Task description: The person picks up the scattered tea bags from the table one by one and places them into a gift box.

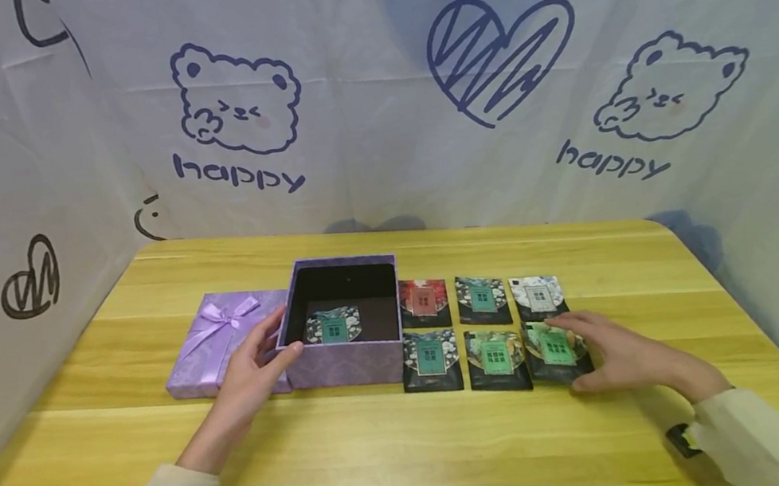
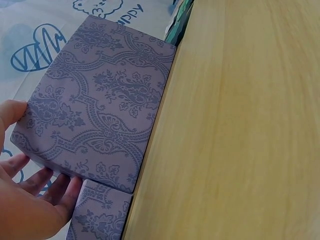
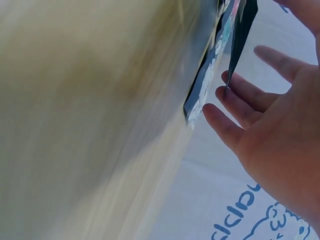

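A purple patterned gift box stands without its lid, a teal-labelled sachet lying inside on the dark bottom. My left hand grips its front left corner, thumb at the rim and the other fingers along the left wall. At the right, a green-labelled sachet is held by its edges between the thumb and fingers of my right hand. In the right wrist view this dark sachet is tilted up, apart from the tabletop. Its near edge covers part of a white-labelled sachet.
The purple lid with a ribbon bow lies left of the box. Between box and right hand lie a red sachet, two teal sachets and another green sachet. A drawn-on white cloth hangs behind the wooden table.
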Action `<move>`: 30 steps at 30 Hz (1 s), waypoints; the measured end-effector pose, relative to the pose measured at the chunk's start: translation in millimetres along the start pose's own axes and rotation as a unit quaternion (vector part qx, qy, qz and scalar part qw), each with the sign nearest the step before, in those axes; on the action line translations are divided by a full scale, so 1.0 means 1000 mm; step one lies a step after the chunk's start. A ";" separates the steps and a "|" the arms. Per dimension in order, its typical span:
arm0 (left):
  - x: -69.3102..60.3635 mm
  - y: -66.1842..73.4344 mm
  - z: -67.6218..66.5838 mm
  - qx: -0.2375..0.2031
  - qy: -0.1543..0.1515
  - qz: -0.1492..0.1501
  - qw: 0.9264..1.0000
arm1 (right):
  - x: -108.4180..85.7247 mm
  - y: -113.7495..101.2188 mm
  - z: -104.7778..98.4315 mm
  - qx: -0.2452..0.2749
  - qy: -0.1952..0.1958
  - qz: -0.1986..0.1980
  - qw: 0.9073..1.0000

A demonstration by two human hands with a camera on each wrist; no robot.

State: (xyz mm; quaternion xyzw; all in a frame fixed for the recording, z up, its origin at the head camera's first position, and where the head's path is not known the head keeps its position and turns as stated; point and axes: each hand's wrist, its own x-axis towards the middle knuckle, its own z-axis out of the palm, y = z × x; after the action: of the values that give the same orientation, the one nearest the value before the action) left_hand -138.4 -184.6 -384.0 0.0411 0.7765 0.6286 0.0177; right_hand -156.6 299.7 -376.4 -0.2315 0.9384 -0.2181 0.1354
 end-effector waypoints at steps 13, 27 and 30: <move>-0.001 0.001 -0.001 0.003 0.002 -0.008 1.000 | 0.017 -0.025 0.006 -0.005 0.038 -0.005 0.999; 0.000 0.001 0.000 0.004 0.001 -0.010 1.000 | 0.047 -0.040 0.009 0.000 0.053 -0.032 0.998; 0.000 0.001 0.000 0.005 0.001 -0.010 1.000 | 0.054 -0.044 0.006 0.006 0.051 -0.038 0.998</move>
State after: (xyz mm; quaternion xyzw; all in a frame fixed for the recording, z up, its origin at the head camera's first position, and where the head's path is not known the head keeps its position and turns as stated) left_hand -138.1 -184.9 -383.3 0.0328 0.7800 0.6245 0.0233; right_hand -184.4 235.8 -369.6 -0.2552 0.9331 -0.2402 0.0805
